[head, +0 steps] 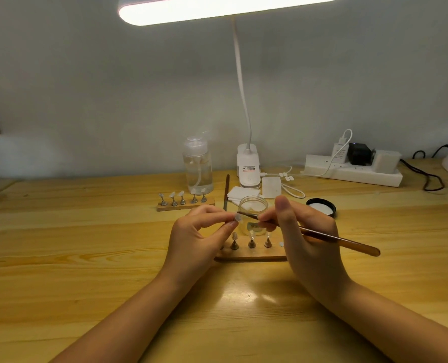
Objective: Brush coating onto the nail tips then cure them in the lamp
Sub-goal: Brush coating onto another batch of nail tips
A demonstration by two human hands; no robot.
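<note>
Right hand point(304, 231), brush point(322, 235) tip leftward at nail tip point(237, 218)

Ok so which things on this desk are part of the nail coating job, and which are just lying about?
In use:
- left hand pinching a nail tip
- right hand holding the brush
- open glass jar and its black lid
- near wooden stand
- far wooden stand

Lying about:
- pump bottle
- power strip
- white pads
- spare brush
</note>
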